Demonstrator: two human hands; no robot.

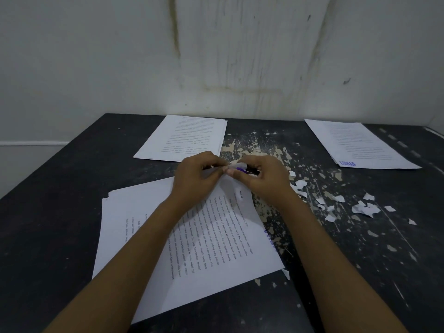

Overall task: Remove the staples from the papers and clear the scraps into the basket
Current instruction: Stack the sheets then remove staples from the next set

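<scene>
A stapled set of printed papers (216, 248) lies slanted in front of me on the dark table (60, 200). Its far corner is lifted off the table. My left hand (195, 179) pinches that raised corner. My right hand (262, 177) meets it there, fingers closed on the corner and on a small purple-tipped thing (240, 168) that I cannot identify. The staple itself is hidden by my fingers. Several torn white paper scraps (360, 207) lie on the table to the right of my right hand. No basket is in view.
One more paper stack (187, 138) lies at the back centre, and another with a blue stamp (355, 145) at the back right. The tabletop's paint is flaked around the middle. A stained white wall (216, 56) stands directly behind the table.
</scene>
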